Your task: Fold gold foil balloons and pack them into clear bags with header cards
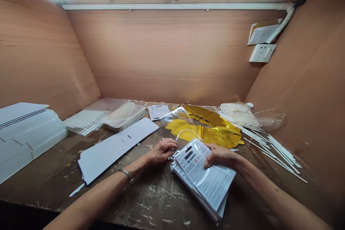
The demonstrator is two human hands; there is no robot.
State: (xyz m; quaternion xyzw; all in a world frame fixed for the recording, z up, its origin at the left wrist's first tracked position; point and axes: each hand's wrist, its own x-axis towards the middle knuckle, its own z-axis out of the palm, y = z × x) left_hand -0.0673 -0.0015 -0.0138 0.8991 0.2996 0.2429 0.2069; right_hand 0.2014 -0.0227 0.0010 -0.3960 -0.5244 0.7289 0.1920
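Observation:
A stack of clear plastic packets with printed white cards inside (201,176) lies on the scarred wooden bench (151,201). My right hand (219,155) lies on its upper edge, fingers over the film. My left hand (161,152), with a metal bangle (125,174) on its wrist, pinches the film at the packet's upper left corner. Just beyond both hands spreads a crumpled gold foil balloon (205,129) under loose clear film. A flat white cardboard strip (115,147) lies left of my left hand. Several thin white sticks (272,147) are scattered to the right.
A pile of flat white card (27,136) stands at the left. Printed sheets (159,111) and a clear bag (124,115) lie at the back. A bag of white items (238,115) sits back right. Wooden walls enclose the bench, with a wall socket (262,53) on the right.

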